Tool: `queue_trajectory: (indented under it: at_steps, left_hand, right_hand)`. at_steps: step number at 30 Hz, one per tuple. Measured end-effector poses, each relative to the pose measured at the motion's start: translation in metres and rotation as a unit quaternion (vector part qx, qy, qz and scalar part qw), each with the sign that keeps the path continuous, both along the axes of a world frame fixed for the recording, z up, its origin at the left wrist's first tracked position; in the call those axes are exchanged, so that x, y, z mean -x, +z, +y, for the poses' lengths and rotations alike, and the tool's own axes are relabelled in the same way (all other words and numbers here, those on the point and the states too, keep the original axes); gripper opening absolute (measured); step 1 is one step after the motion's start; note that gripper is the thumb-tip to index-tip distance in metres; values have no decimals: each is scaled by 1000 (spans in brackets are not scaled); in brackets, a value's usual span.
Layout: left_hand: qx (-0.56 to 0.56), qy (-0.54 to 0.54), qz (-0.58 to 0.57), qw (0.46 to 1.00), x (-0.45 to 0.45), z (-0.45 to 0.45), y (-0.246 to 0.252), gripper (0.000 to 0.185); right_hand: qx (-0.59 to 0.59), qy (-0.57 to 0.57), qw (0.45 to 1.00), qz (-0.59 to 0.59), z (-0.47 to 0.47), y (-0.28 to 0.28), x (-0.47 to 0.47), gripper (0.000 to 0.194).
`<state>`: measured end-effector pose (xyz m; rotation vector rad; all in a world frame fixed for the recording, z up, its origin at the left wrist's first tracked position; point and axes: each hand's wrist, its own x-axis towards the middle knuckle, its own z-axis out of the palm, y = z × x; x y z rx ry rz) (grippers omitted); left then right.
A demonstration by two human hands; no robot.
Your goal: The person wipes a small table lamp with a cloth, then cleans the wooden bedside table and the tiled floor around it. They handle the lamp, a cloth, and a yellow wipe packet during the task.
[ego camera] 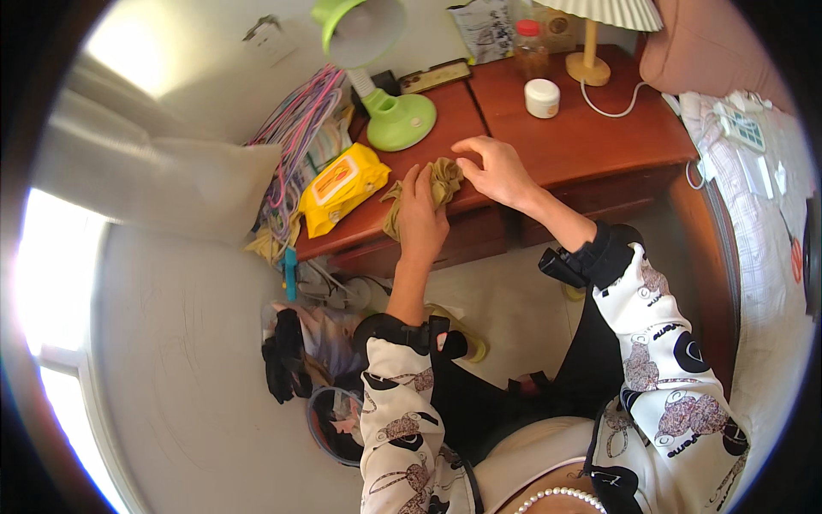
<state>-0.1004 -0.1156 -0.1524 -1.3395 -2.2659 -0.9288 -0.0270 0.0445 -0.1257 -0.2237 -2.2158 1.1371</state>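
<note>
A crumpled olive-brown cloth point(445, 180) lies bunched at the front edge of the reddish-brown wooden desk point(597, 144). My left hand point(422, 215) holds it, fingers laid over the folds, with part of the cloth hanging by the desk's edge. Just right of the cloth, my right hand point(499, 172) is curved with thumb and index finger apart and nothing between them. Whether its thumb touches the cloth I cannot tell. A yellow pack of wet wipes point(343, 186) with a white lid sits left of my left hand. Behind the cloth stands a green desk lamp point(401, 122).
Toward the back right are a white jar point(542, 98), a red-lidded bottle point(530, 48) and a pleated-shade lamp point(588, 69). Bundled hangers point(302, 128) lean at the left wall. Below are a waste bin point(334, 427) and bags point(321, 347). A bed point(764, 257) borders the right side.
</note>
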Motion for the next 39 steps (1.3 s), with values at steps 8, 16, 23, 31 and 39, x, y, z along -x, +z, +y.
queue_trajectory:
  at_steps: [8, 16, 23, 31, 39]
  left_hand:
    - [75, -5, 19, 997, 66, 87, -24, 56]
    - [206, 77, -11, 975, 147, 179, -7, 59]
    - [220, -5, 14, 975, 133, 169, 10, 58]
    - [121, -77, -2, 990, 47, 69, -5, 51]
    - [-191, -92, -421, 882, 13, -2, 1, 39]
  right_hand:
    - [-10, -3, 1000, 0, 2, -10, 1, 23]
    - [74, -24, 997, -11, 14, 1, 23, 56]
    - [86, -79, 991, -72, 30, 0, 25, 47]
    - [11, -75, 996, -56, 41, -24, 26, 23]
    - [45, 48, 993, -102, 44, -34, 7, 23]
